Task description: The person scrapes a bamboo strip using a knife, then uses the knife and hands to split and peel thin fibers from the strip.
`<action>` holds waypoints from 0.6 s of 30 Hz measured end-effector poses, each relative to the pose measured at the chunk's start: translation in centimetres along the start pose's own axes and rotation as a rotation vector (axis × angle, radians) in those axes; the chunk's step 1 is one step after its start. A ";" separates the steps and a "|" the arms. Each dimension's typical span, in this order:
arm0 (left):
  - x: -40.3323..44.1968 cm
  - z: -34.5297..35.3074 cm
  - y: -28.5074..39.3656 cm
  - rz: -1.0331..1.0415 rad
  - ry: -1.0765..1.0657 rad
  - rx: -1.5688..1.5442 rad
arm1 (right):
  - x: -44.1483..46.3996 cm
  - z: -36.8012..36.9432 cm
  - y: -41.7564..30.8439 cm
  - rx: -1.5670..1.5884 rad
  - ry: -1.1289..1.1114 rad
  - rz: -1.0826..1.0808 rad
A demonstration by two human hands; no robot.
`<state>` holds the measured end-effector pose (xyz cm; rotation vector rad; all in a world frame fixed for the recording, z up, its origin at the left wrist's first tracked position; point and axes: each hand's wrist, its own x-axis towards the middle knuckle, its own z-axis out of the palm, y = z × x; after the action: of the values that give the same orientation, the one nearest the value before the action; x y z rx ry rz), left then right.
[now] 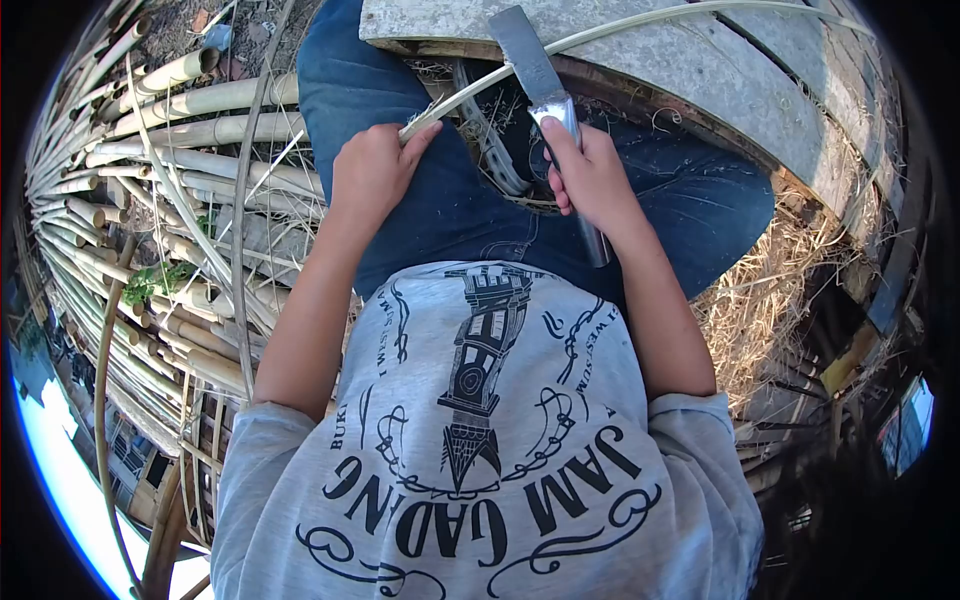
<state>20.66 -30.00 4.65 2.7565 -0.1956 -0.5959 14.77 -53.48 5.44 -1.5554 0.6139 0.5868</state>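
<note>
My left hand (375,172) is closed around the near end of a long, thin bamboo strip (640,24), which runs up and right across a pale wooden bench. Fine fibres fray from the strip close to my fingers. In my right hand (590,172) is a broad-bladed knife (527,62) with a shiny metal handle, my thumb lying along its upper part. The blade points up and left and crosses the strip near the bench edge; I cannot tell how deeply it touches the strip.
The pale plank bench (690,75) stands just beyond my knees. Many cut bamboo poles (215,130) lie piled on the left. Straw-like shavings (765,305) heap on the right. A sandal (500,165) shows between my legs.
</note>
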 end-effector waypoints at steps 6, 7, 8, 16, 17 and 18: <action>-0.2 0.2 0.3 -0.026 -0.025 -0.044 | 1.6 -2.9 0.3 0.115 0.083 -0.035; -0.2 0.2 0.4 -0.034 -0.032 -0.051 | 1.7 -2.8 0.5 0.169 0.149 -0.041; -0.2 0.2 0.4 -0.035 -0.028 -0.053 | 1.3 -2.3 0.2 0.150 0.110 -0.043; -0.3 -0.2 0.9 -0.045 -0.044 -0.049 | 2.1 -4.3 -0.1 0.119 0.006 -0.051; -0.4 0.0 0.8 -0.051 -0.045 -0.050 | 2.6 -4.1 0.9 0.216 0.099 -0.093; -0.3 0.2 0.7 -0.053 -0.038 -0.044 | 2.3 -3.2 1.2 0.157 0.076 -0.088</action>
<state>20.31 -30.66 4.80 2.7171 -0.1165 -0.6594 15.64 -56.86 3.25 -1.4538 0.6304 0.4052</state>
